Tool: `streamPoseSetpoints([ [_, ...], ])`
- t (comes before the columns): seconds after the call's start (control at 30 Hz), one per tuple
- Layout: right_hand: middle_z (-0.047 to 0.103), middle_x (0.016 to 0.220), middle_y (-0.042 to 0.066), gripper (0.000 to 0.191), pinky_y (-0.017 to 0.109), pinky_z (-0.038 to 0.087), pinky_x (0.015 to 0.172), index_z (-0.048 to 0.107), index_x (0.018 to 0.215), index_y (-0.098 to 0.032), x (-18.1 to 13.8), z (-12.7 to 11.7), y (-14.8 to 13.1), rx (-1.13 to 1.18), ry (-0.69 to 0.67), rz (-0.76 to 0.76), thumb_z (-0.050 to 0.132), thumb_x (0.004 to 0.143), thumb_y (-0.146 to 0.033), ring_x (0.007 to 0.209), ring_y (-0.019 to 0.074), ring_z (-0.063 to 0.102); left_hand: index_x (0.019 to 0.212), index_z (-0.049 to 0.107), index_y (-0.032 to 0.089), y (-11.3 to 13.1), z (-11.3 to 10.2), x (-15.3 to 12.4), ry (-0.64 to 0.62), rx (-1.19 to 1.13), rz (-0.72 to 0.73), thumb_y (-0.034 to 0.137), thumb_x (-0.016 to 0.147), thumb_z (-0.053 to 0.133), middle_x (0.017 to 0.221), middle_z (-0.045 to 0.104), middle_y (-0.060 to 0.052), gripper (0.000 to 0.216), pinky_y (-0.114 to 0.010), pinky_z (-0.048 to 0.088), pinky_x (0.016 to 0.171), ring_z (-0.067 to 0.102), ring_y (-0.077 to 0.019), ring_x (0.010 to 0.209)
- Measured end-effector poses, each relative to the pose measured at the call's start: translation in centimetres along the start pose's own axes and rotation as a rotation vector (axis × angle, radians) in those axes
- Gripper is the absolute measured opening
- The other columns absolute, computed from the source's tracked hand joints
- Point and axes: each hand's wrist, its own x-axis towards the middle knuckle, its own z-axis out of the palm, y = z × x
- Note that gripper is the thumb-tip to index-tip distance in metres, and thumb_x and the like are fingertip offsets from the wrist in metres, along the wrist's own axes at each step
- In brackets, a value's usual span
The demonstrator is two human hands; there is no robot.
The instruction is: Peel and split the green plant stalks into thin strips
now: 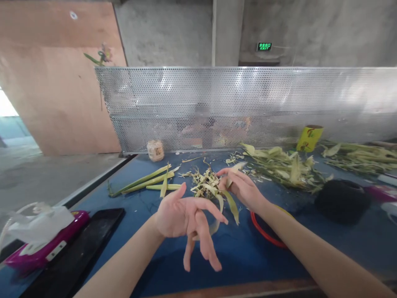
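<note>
My left hand point(189, 221) is over the near middle of the blue table, palm turned up and fingers spread. A pale, thin strip shows behind its fingers; whether the fingers touch it I cannot tell. Beyond it, my right hand point(240, 188) is closed in a pinch on a pale green leaf strip point(232, 207), whose end hangs toward the table. Right beside those fingertips lies a heap of short, curled plant scraps point(203, 180). Several long green-yellow stalks point(149, 182) lie to the left of the heap.
Leafy piles point(288, 167) lie at the back right, near a yellow can point(309, 138). A red ring-shaped rim point(262, 231) is partly under my right forearm, with a black bundle point(341, 200) beyond. Left are a black tray point(93, 231) and magenta tissue box point(46, 248). Perforated metal point(186, 95) borders the back.
</note>
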Motion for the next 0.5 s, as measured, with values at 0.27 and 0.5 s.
streamPoseSetpoints([
  [0.27, 0.052, 0.059, 0.000, 0.031, 0.024, 0.041, 0.056, 0.058, 0.081, -0.017, -0.4, -0.2, 0.0, -0.180, -0.057, -0.220, 0.034, 0.089, -0.036, 0.057, 0.0100, 0.050, 0.072, 0.050, 0.016, -0.8, -1.5, 1.7, 0.554, 0.028, -0.176, 0.053, 0.075, 0.045, 0.054, 0.055, -0.001, 0.038, -0.014, 0.027, 0.026, 0.060, -0.0161, 0.049],
  [0.5, 0.058, 0.079, 0.005, 0.032, 0.025, 0.044, 0.068, 0.058, 0.089, -0.017, -1.4, -0.1, -0.9, -0.643, -0.247, -0.339, 0.028, 0.091, -0.028, 0.072, 0.0119, 0.054, 0.083, 0.050, 0.015, -1.8, -1.2, 2.6, 0.697, 0.150, 0.113, 0.038, 0.076, 0.055, 0.075, 0.060, -0.004, 0.024, -0.021, 0.043, 0.050, 0.060, -0.0125, 0.063],
])
